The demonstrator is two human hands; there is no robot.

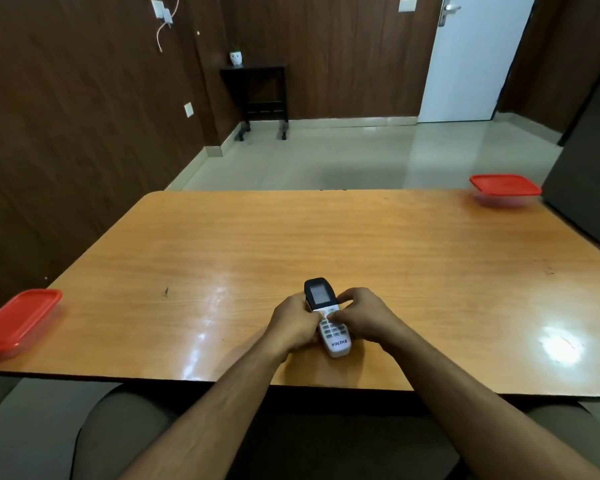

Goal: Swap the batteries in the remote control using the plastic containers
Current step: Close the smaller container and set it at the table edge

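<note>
Sitting closed under red lids, one container (18,320) occupies the table's (395,244) near left edge and another (504,190) the far right corner; contents cannot be determined. Left hand (293,325) and right hand (364,317) grip the remote control (326,315), face up, near centre.

White-and-black remote (328,320), red-lidded containers (504,185), orange wood-grain table (326,237)

Wood table (326,237) w/ 2 red-lidded containers (18,322)
</note>
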